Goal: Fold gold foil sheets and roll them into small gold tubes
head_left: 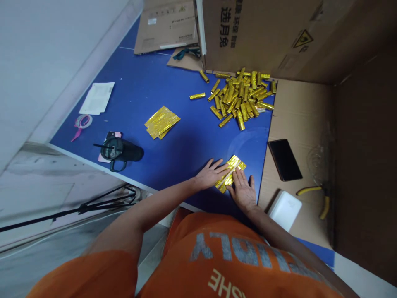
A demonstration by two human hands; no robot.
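On the blue table, we see a heap of gold rolled tubes at the far side, close against a large cardboard box that blocks the far and right sides. A flattened carton lies left of the box, with a dark teal item near it, too unclear for us to name. Toward the left edge we find white papers, a tape roll with something pink at it, and a dark lidded mug beside a pink-edged object. To our right, a cardboard sheet carries a black phone, a white block and a yellow-handled tool. A small stack of gold sheets lies left of the heap, well apart from it.

Our left grip is spread flat, its fingertips on a gold sheet with a pale strip across its middle. Our right grip is open too, fingers extended onto the sheet's right side; neither one closes around anything. The sheet lies flat on the table near its front edge.

The mug has a straw in its lid; we cannot tell what it contains. Nor can we see into the box.
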